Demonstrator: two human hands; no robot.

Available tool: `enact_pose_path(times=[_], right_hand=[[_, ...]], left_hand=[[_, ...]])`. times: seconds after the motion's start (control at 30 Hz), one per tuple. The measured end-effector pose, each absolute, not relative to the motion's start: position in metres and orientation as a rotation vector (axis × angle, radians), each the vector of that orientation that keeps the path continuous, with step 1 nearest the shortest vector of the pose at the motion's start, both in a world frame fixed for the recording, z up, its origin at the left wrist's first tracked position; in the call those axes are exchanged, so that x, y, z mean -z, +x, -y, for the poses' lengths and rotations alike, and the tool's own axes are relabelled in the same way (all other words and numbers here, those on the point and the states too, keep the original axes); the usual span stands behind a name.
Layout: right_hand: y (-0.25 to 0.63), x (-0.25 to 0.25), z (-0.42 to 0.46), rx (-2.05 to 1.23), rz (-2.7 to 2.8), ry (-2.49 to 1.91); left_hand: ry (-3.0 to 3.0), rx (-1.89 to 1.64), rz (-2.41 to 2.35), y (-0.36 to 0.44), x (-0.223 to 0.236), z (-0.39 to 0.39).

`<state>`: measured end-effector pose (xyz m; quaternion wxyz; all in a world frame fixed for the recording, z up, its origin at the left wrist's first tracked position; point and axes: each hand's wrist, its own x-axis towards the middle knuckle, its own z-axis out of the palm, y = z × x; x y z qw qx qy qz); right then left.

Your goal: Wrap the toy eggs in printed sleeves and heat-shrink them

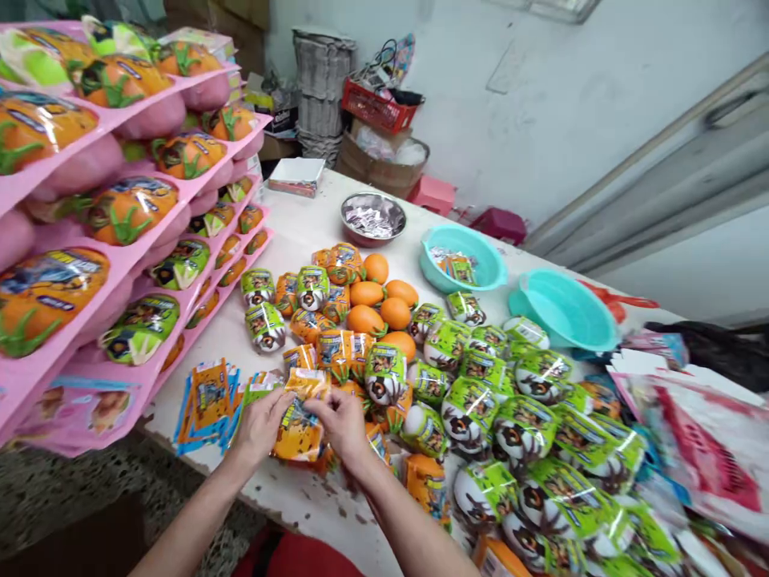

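An orange printed wrapper (300,430) is pinched at its upper part between my two hands, close to the table's front edge. My left hand (259,425) grips its left side, and my right hand (344,421) has thumb and fingers closed on its right side. Flat orange and blue wrappers (209,394) lie in a stack left of my left hand. Beyond my hands sit plain orange egg-shaped capsules (365,320) and several orange-wrapped ones (335,351). Green-and-white wrapped eggs (469,413) are heaped right of my right hand. Whether anything is inside the held wrapper is hidden.
Stacked pink trays (135,124) with wrapped eggs rise at the left. A metal bowl (373,240) and a turquoise basin (498,272) hold small packets at the back. Another turquoise basin (561,308) stands beside them. Printed plastic packaging (697,433) covers the right side.
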<state>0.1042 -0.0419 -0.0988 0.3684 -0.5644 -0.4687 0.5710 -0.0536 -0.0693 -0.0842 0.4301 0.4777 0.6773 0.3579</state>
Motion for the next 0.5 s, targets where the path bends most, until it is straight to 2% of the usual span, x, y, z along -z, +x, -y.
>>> enact_pose_path(times=[0.2,0.33,0.5], right_hand=[[0.159,0.084,0.006,-1.308,1.258,-1.529],[0.196,0.082,-0.012,-1.207,1.331,-1.557],[0.236,0.08,-0.062,-1.498,1.498,-1.357]], left_hand=[[1.123,-0.952,-1.547,-0.02,0.066,0.034],[0.661,-1.081,-1.129,-0.002,0.053,0.01],[0.57,-1.001,-1.004,0.021,0.048,-0.022]])
